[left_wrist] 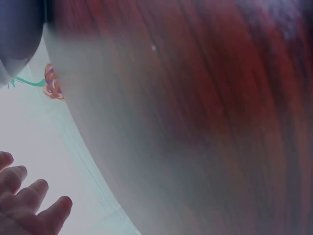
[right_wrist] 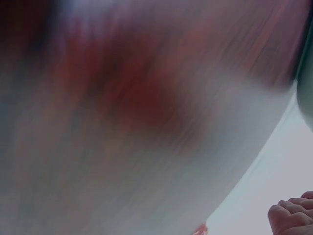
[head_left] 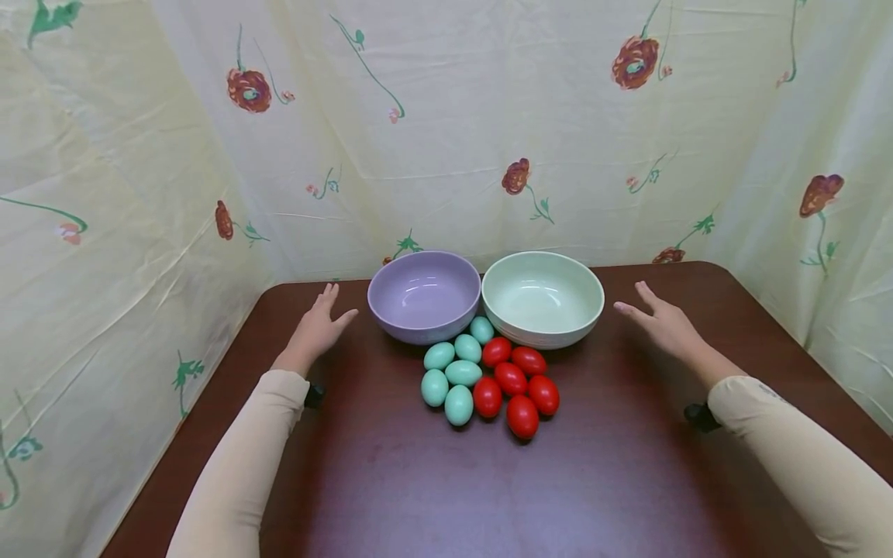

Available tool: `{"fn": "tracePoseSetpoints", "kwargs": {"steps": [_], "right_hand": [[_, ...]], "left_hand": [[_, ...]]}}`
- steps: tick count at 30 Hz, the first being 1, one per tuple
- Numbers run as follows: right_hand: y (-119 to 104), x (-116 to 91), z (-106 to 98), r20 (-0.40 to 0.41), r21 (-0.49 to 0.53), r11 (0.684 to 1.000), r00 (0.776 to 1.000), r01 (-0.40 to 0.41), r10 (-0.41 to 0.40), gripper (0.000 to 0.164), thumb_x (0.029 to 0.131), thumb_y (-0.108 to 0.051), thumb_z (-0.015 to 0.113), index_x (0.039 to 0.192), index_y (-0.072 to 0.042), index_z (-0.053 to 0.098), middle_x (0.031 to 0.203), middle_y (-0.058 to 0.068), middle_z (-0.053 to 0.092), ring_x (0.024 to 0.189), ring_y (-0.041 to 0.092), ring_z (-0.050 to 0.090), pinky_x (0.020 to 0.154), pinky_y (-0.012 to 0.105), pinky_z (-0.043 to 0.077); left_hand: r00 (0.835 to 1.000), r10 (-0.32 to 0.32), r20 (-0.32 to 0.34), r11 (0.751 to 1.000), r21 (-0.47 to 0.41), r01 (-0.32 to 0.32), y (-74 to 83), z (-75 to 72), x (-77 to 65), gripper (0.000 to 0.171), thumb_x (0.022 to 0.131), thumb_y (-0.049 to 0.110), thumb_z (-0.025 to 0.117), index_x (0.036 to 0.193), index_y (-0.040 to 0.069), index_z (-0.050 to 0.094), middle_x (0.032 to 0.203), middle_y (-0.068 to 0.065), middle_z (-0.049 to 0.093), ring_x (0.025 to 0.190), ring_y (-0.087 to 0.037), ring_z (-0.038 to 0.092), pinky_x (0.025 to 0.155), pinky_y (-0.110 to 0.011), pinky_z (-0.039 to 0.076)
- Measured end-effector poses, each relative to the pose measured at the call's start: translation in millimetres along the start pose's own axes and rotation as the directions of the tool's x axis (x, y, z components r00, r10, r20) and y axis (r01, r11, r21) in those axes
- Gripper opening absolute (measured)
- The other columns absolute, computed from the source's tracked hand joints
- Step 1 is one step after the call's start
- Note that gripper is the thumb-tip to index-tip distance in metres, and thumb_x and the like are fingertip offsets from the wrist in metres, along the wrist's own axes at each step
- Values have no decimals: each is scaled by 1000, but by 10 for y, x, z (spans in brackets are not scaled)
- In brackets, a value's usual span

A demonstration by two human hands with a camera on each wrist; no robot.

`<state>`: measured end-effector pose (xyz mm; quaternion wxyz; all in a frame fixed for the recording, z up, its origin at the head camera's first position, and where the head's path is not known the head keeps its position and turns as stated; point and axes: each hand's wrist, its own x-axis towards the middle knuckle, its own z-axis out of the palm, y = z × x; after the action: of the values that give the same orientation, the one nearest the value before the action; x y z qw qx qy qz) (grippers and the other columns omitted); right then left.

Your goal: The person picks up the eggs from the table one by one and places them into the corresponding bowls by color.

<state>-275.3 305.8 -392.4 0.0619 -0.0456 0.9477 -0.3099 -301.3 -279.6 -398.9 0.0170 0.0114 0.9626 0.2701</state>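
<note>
A purple bowl [head_left: 424,293] and a pale green bowl [head_left: 543,298] stand side by side at the back of the table. In front of them lies a cluster of several turquoise eggs [head_left: 463,373] on the left and several red eggs [head_left: 511,378] on the right. My left hand [head_left: 315,329] is left of the purple bowl, fingers extended and thumb spread, holding nothing. To the right of the green bowl is my right hand [head_left: 666,323], its thumb apart from the fingers and nothing held. Fingertips of each hand show at the lower corners of the wrist views.
The dark brown table [head_left: 418,496] has rounded back corners. A pale flowered cloth [head_left: 432,155] hangs behind it and along both sides. Dark wrist devices sit under both sleeves. Both wrist views mostly show blurred tabletop.
</note>
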Motion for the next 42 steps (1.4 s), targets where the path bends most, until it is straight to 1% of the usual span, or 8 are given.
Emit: {"fn": "tracePoseSetpoints", "kwargs": {"steps": [4,12,19,28,32,35,38,42], "right_hand": [[-66,-71,22,15,17,1000,1000,-15,15,89,100,-63,36,158,-6,0,164,22,-1,147,55,10,113,74,16],[-188,-174,66,69,96,993,996,-65,59,91,99,-66,36,159,-5,5,164,26,5,148,54,8,113,75,17],[-263,-269,155,49,134,989,997,-67,61,89,98,-65,42,159,-6,15,162,28,16,149,52,13,113,73,21],[-323,-348,218,38,177,982,997,-70,64,90,95,-67,46,157,-5,25,160,28,24,148,51,19,113,70,28],[-351,-385,247,36,197,978,998,-64,58,86,96,-63,49,155,-4,30,158,29,29,146,50,25,111,67,33],[-373,-416,275,32,215,975,998,-56,50,81,97,-60,50,154,-4,34,157,28,32,145,49,29,109,65,37],[-392,-440,306,33,245,968,998,-56,49,80,97,-60,51,153,-5,36,156,27,35,143,47,33,106,63,40],[-418,-459,353,33,277,959,998,-56,49,79,95,-61,52,152,-7,40,154,25,41,140,43,37,102,56,45]], "left_hand": [[1000,5,11,999,-40,-4,27,-3,-38,83,102,50,45,160,12,1,169,-9,-4,155,-38,2,123,-63,11],[999,-41,29,991,-126,44,55,30,-73,84,100,62,38,160,22,-6,169,-3,-5,154,-40,8,123,-62,14],[996,-76,46,977,-198,84,91,42,-118,84,98,66,39,160,29,-2,169,-6,2,154,-40,8,121,-66,14],[998,-58,31,963,-262,64,123,83,-141,79,99,62,41,161,23,11,169,-3,8,156,-35,6,123,-63,12],[998,-64,22,954,-293,67,119,112,-148,77,99,62,42,161,23,15,168,-4,12,155,-35,9,123,-62,13],[998,-55,5,942,-332,54,131,146,-153,76,99,59,45,160,23,18,167,-9,19,154,-35,16,123,-60,18],[999,-41,-12,917,-398,33,164,185,-152,74,100,55,48,160,22,20,164,-15,26,152,-34,25,123,-55,25],[999,-31,-28,881,-472,14,207,231,-149,74,100,52,51,160,19,22,164,-11,26,151,-29,28,122,-49,29]]}}
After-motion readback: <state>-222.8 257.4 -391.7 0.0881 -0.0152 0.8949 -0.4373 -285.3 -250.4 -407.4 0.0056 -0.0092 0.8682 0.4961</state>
